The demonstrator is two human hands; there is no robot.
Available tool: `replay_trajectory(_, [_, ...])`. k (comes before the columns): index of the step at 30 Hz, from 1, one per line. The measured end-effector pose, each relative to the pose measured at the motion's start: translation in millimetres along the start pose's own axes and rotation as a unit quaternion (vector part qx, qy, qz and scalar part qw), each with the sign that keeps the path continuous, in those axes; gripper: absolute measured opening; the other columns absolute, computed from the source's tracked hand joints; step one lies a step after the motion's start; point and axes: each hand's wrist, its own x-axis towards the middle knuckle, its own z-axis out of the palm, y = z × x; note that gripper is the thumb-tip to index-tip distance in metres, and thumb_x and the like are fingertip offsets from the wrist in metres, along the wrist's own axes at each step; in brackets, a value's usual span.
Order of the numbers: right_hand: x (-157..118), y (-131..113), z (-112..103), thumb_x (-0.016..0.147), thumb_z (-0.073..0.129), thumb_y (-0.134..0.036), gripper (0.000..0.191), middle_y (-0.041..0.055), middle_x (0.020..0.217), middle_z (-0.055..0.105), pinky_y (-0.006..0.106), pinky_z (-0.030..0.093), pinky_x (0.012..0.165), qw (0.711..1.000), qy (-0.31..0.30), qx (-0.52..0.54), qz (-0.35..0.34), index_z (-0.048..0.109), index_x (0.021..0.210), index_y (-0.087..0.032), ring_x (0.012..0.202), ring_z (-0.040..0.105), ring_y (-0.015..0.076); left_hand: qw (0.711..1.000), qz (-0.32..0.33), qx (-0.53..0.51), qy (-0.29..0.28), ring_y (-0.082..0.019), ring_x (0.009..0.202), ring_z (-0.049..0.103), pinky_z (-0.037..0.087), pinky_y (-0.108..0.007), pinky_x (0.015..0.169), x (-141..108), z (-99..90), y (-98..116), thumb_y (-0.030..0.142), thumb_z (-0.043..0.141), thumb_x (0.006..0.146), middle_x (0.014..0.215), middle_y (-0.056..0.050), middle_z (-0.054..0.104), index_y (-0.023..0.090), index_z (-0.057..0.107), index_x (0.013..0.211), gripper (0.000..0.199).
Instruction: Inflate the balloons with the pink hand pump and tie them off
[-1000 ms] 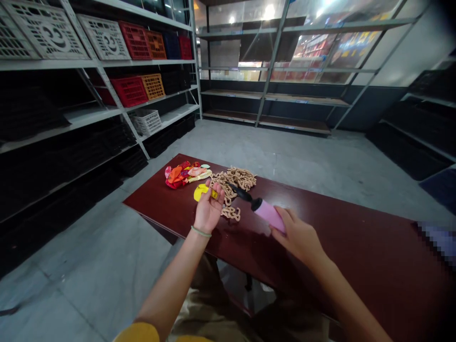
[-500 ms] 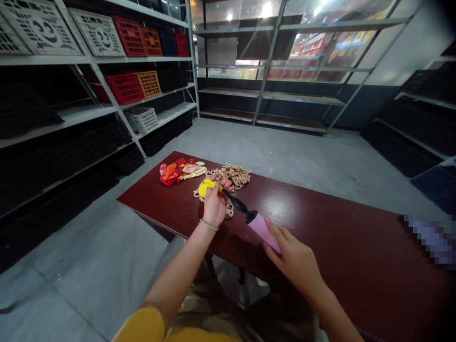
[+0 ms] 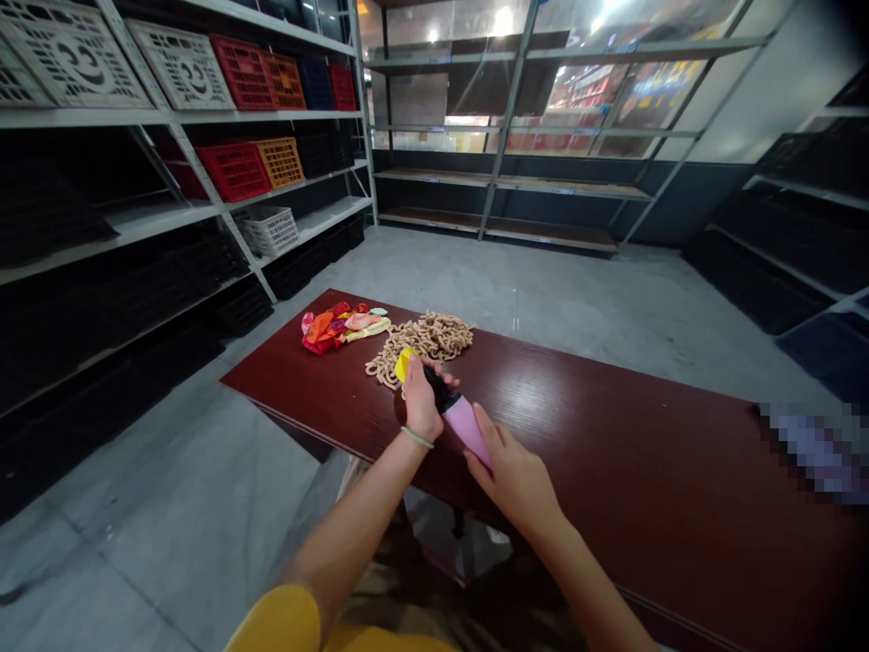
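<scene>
My left hand [image 3: 424,398] is closed around a yellow balloon [image 3: 405,363] and the black front end [image 3: 438,388] of a pink hand pump. The balloon looks small and limp, partly hidden by my fingers. Wrapped round the pink pump body [image 3: 468,429] is my right hand [image 3: 510,466]. Beyond my left hand a heap of beige cord-like pieces [image 3: 441,337] lies on the dark red table [image 3: 584,435]. To the left of that heap is a pile of red, orange, pink and pale yellow balloons [image 3: 331,328].
Shelves with a white crate [image 3: 180,68], red crates [image 3: 234,170] and orange crates [image 3: 280,161] stand at the left. A metal rack [image 3: 499,181] is at the back. A blurred purple item [image 3: 818,453] sits at the table's right end.
My right hand has moved left toward my left hand, with the pump. The black front section now looks much shorter, and less of the yellow balloon shows.
</scene>
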Motion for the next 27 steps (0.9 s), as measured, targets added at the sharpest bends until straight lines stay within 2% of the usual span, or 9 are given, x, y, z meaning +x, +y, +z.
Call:
replay_trajectory(2, [-4,1,2,0.094,0.047,-0.036,0.069,0.0113,0.11,0.065,0.029,0.052,0.057,1.0,-0.001,0.012,-0.005,0.016,0.154,-0.021,0.083,0.067,0.0238,1.0,0.01,0.0,-0.015,-0.006,0.042,0.04,0.038,-0.019,0.042,6,0.7,7,0.052,0.056,0.088,0.061,0.005,0.045,0.021,0.045,0.08,0.034])
replay_trajectory(4, [-13,5,1,0.095,0.047,-0.037,0.071,0.011,0.11,0.065,0.03,0.053,0.059,1.0,0.0,0.029,-0.01,0.013,0.155,-0.023,0.085,0.068,0.0242,0.999,0.027,-0.005,-0.028,-0.006,0.04,0.035,0.031,-0.019,0.039,16,1.8,18,0.049,0.056,0.089,0.059,0.006,0.041,0.021,0.043,0.078,0.033])
replay_trajectory(8, [-42,19,-8,0.095,0.046,-0.039,0.071,0.0101,0.112,0.065,0.031,0.056,0.063,0.999,-0.006,0.047,-0.019,0.01,0.155,-0.026,0.09,0.068,0.0241,0.998,0.04,-0.019,-0.04,-0.006,0.041,0.035,0.029,-0.019,0.039,39,2.8,41,0.043,0.052,0.093,0.06,0.005,0.041,0.02,0.042,0.078,0.029])
replay_trajectory(11, [-60,28,-13,0.095,0.047,-0.039,0.071,0.0098,0.111,0.065,0.031,0.057,0.062,0.999,-0.014,0.041,-0.02,0.012,0.155,-0.026,0.088,0.069,0.0236,0.999,0.026,-0.02,-0.043,-0.006,0.042,0.036,0.03,-0.019,0.039,49,1.7,48,0.04,0.051,0.093,0.061,0.005,0.041,0.02,0.043,0.079,0.025])
replay_trajectory(15, [-61,25,-11,0.094,0.047,-0.036,0.069,0.007,0.101,0.067,0.029,0.054,0.054,1.0,-0.004,0.028,-0.001,0.015,0.154,-0.026,0.074,0.07,0.0221,0.997,0.035,-0.016,-0.062,-0.006,0.042,0.037,0.031,-0.018,0.04,44,2.5,36,0.041,0.054,0.091,0.061,0.006,0.041,0.02,0.042,0.08,0.027])
replay_trajectory(18, [-46,13,-8,0.093,0.049,-0.035,0.068,0.0059,0.098,0.068,0.029,0.053,0.053,0.999,0.004,0.035,0.027,0.018,0.153,-0.027,0.07,0.07,0.0216,0.998,0.014,0.008,-0.061,-0.005,0.042,0.038,0.03,-0.018,0.041,26,4.9,17,0.042,0.055,0.09,0.063,0.006,0.043,0.02,0.043,0.08,0.027])
replay_trajectory(22, [-24,-2,-7,0.092,0.05,-0.035,0.068,0.0073,0.1,0.068,0.031,0.053,0.057,0.997,0.011,0.042,0.062,0.021,0.152,-0.027,0.074,0.071,0.0241,0.995,-0.02,0.058,-0.075,-0.006,0.043,0.041,0.035,-0.018,0.043,1,5.1,-6,0.048,0.057,0.087,0.063,0.006,0.046,0.02,0.043,0.08,0.032])
replay_trajectory(24, [-20,-4,-6,0.092,0.05,-0.036,0.068,0.0078,0.101,0.068,0.032,0.054,0.06,0.996,0.015,0.059,0.062,0.021,0.153,-0.027,0.075,0.071,0.0241,0.994,-0.022,0.078,-0.077,-0.006,0.043,0.042,0.037,-0.019,0.044,-3,3.5,-10,0.05,0.059,0.086,0.063,0.005,0.047,0.02,0.043,0.08,0.034])
replay_trajectory(27, [-27,0,-5,0.092,0.05,-0.036,0.071,0.0077,0.104,0.067,0.031,0.054,0.06,0.996,0.0,0.07,0.052,0.016,0.154,-0.028,0.078,0.071,0.024,0.995,-0.01,0.088,-0.053,-0.006,0.042,0.041,0.035,-0.019,0.042,6,0.2,-2,0.047,0.058,0.087,0.062,0.005,0.047,0.02,0.043,0.077,0.032])
